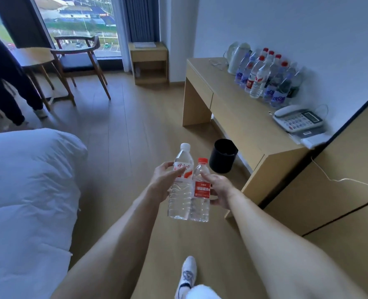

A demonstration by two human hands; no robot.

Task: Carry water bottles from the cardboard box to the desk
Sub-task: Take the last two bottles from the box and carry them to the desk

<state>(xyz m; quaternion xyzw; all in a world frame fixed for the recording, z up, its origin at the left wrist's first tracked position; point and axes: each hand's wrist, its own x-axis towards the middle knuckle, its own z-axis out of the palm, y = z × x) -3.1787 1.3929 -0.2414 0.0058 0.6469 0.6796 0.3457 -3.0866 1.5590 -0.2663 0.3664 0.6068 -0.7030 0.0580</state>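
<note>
At the bottom edge of the frame, a white sneaker [187, 275] mid-floor, with two bare forearms reaching up toward the centre. Just below centre, left hand [163, 182] curled round a white-capped bottle [180, 186], thumb across the front near the red-and-white label, fingers wrapped behind. Beside it, right hand [218, 188] gripped a red-capped bottle [200, 195] with a red label, thumb pointing up along its shoulder. Both bottles upright, clear, pressed side by side and touching, held over the wooden floor [122, 130]. No cardboard box in view.

At the left edge, a bed with a white duvet [28, 190]. Right of the bottles and slightly further off, a black bin [223, 155] on the floor, just beside the near end of the desk [239, 108]. In the lower right, light wooden cabinet panels [329, 190] with a thin cord trailing across them.

On the desk, in the right of the frame, a white telephone [297, 119] resting on papers near the wall. Further along, a cluster of water bottles [267, 76] packed together against the wall, some red-capped, some with blue labels. Behind them, a white kettle [237, 57].

In the upper middle, a small wooden nightstand [148, 61] beneath grey curtains. In the upper left, a wooden armchair [79, 59] and a round table [34, 57] before the window, and at the far left edge the dark-trousered legs of another person [4, 83], standing.
</note>
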